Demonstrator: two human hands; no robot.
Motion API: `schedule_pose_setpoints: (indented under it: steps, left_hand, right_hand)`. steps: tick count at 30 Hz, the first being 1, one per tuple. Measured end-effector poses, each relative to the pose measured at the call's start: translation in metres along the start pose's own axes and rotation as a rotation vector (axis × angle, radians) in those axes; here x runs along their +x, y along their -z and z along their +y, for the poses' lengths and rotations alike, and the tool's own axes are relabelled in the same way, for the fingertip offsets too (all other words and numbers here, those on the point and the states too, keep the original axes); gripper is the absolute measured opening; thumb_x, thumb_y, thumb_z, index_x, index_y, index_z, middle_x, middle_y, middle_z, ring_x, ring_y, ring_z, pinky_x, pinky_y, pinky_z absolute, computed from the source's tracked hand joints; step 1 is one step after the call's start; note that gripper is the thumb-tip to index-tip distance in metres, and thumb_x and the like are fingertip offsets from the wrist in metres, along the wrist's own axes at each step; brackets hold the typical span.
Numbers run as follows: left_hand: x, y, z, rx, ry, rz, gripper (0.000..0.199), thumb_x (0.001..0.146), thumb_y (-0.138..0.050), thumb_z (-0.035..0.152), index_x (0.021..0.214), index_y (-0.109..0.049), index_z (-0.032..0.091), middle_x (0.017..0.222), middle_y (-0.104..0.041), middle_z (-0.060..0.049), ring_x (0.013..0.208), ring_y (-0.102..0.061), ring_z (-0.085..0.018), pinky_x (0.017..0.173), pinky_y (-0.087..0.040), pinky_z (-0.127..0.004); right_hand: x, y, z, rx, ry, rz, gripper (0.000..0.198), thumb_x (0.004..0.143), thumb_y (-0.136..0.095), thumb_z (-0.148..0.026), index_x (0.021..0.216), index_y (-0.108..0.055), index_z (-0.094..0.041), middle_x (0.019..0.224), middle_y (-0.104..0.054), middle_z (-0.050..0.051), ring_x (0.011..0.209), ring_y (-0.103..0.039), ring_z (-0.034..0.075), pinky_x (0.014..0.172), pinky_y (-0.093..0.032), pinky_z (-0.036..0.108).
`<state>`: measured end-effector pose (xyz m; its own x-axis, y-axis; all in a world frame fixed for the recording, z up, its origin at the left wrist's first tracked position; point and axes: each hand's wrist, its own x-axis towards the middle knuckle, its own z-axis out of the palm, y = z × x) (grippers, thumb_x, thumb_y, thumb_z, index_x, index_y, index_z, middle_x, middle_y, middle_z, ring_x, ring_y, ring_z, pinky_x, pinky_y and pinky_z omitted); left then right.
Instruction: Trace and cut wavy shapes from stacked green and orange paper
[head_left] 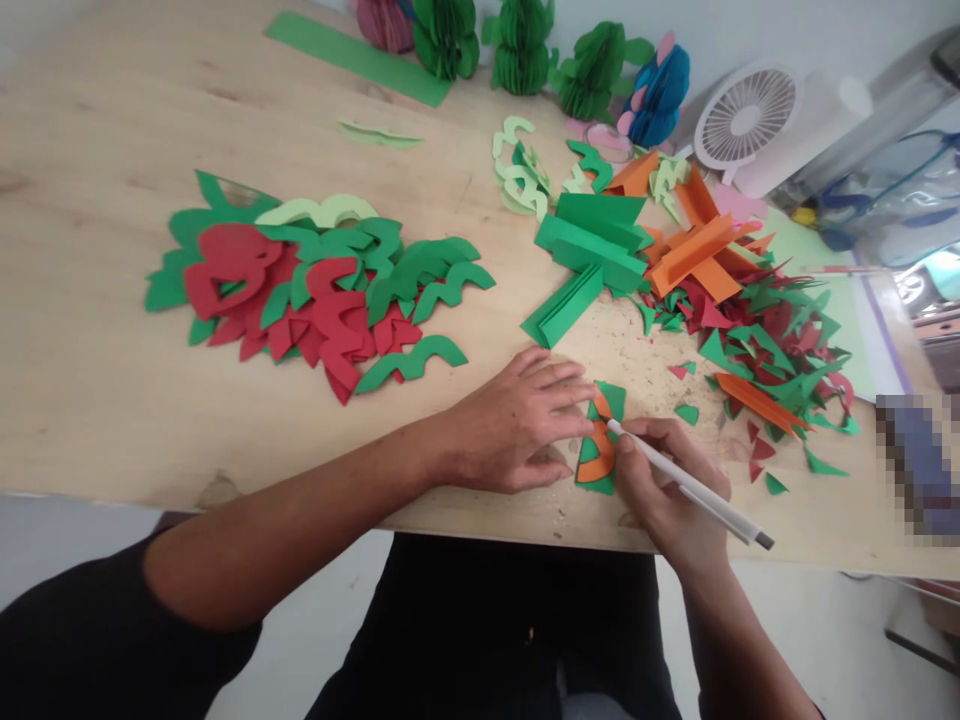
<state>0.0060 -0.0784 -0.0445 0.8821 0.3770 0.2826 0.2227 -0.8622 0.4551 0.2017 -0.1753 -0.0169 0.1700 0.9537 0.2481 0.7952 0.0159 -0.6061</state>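
Gripped in my right hand [671, 490] is a white pen [709, 505], its tip at the edge of a wavy orange paper cutout [598, 466]. That cutout lies on a small green paper piece [613, 402] near the table's front edge. My left hand [525, 420] rests flat with fingers spread, fingertips touching the left edge of the papers. Left of it is a heap of cut red paper shapes [244, 265] mixed with green wavy shapes [420, 362]. Folded green paper strips [592, 245] lie just beyond my hands.
Green and red paper scraps [787, 345] and folded orange strips [701, 250] lie to the right. Paper honeycomb figures [521, 50] stand along the back beside a white fan [746, 118]. A long green strip [360, 58] lies at the back left of the wooden table [97, 400].
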Motion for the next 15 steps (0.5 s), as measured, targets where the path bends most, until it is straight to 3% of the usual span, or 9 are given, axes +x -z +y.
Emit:
schedule_pose_setpoints:
  steps: [15]
  left_hand:
    - [-0.0006, 0.0004, 0.0009, 0.016, 0.007, -0.002, 0.035, 0.085, -0.059, 0.032, 0.118, -0.064, 0.023, 0.142, -0.054, -0.009, 0.136, -0.039, -0.033, 0.111, -0.025, -0.054]
  right_hand:
    - [0.0090, 0.0100, -0.0066, -0.079, -0.018, -0.078, 0.013, 0.086, -0.059, -0.033, 0.080, -0.064, -0.023, 0.065, -0.068, -0.002, 0.049, -0.056, 0.011, 0.049, -0.046, 0.023]
